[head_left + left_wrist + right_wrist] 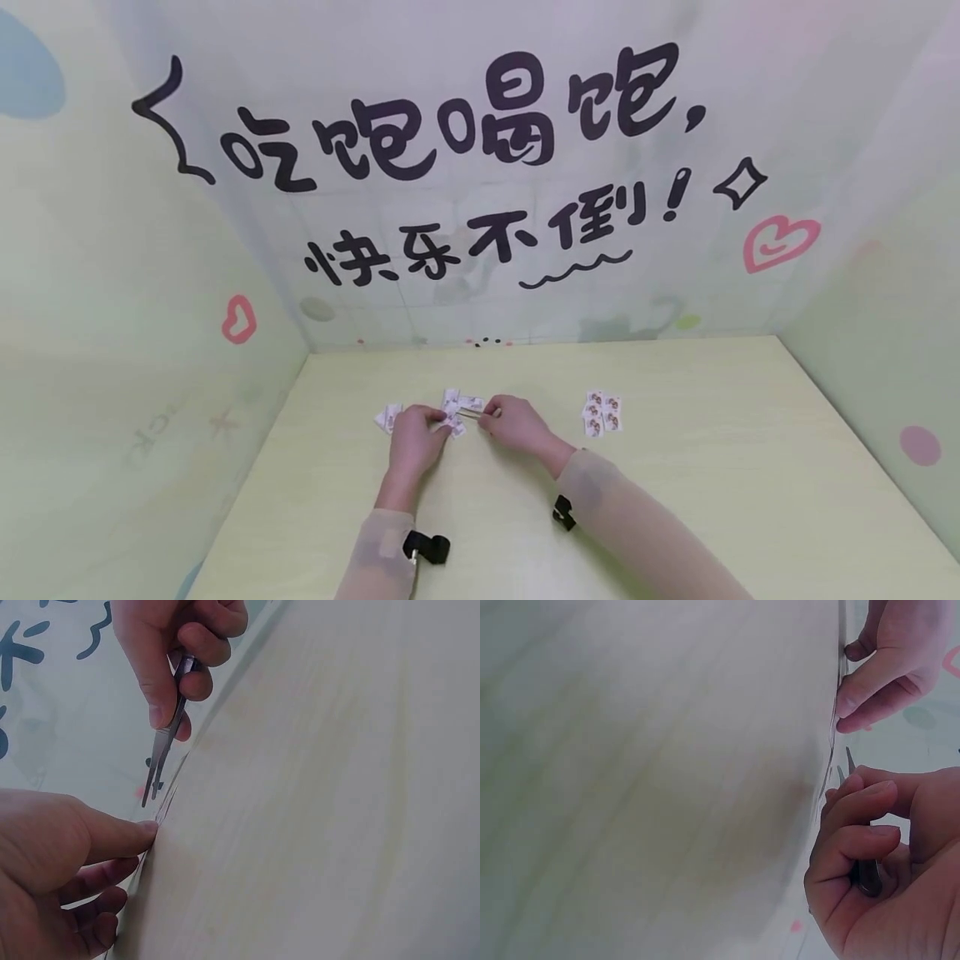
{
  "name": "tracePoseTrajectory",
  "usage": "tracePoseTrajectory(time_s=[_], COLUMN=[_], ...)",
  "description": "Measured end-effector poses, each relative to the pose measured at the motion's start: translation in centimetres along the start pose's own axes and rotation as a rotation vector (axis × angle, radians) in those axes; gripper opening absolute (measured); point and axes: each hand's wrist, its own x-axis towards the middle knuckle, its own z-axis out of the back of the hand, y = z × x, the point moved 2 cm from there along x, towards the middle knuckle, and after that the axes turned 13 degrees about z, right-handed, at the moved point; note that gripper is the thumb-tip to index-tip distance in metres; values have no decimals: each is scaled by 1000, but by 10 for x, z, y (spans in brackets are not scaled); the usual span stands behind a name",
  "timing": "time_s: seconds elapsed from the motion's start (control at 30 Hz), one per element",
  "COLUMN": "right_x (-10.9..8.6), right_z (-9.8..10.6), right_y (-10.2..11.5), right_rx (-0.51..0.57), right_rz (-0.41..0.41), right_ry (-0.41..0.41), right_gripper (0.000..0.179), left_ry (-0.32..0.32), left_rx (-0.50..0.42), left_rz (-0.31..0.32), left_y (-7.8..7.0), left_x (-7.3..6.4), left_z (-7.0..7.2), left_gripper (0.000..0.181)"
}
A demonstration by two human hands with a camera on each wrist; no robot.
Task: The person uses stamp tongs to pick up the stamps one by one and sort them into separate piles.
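Observation:
In the head view my left hand [415, 435] rests its fingertips on a loose cluster of small white printed paper pieces [452, 405]. Its thumb and forefinger stand a little apart at the cluster's near left side. My right hand [520, 425] grips a pair of metal tweezers [168, 735], which point left over the same cluster. In the left wrist view the tweezer tips are slightly parted, just above the left thumb tip. The right wrist view shows the tweezers' dark rear end [868, 879] inside the curled right fingers.
Left of the left hand lie a few similar paper pieces [392, 415]. On the right, several pieces with small red-brown pictures [603, 413] lie in two columns. The pale wooden table [675, 500] meets printed cloth walls [480, 308] at the back and sides.

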Motion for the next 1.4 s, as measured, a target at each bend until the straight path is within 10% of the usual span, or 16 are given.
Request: tracePoseTrajectory(time_s=[1.4], right_x=[9], right_z=[-10], right_y=[-4], right_rx=[86], right_rz=[-6], right_ry=[29], right_gripper=[21], left_ry=[-7], left_rx=[12], left_rz=[-30], left_y=[2], left_x=[-1], left_z=[0], left_gripper=[23])
